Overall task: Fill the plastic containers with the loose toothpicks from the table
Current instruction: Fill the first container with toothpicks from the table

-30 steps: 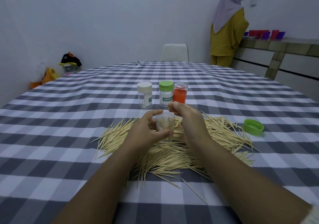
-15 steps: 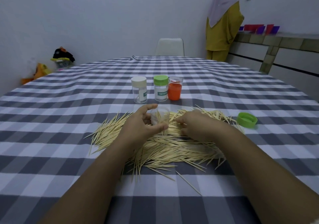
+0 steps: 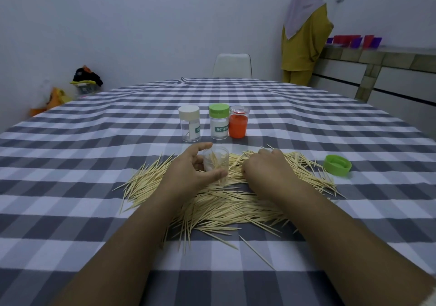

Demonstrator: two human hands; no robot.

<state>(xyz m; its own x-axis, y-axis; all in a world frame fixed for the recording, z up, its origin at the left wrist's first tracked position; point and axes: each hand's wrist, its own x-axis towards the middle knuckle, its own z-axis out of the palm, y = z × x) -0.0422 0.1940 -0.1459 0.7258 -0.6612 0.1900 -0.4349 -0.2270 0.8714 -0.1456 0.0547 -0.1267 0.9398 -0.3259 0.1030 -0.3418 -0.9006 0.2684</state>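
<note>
Toothpicks (image 3: 224, 202) under curled right hand (image 3: 264, 166) fingers (image 3: 265, 151).

Dim bluish indoor light, soft faint shadows, wide-angle bending at edges

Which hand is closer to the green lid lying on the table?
Right. The right hand rests on the toothpicks just left of the green lid; the left hand holds the clear container, farther away.

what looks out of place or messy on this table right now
The loose toothpicks lie scattered over the checked cloth, a few strays nearer the camera. A green lid lies off its container, right of the pile. The left hand holds the open clear container, nearly empty.
</note>
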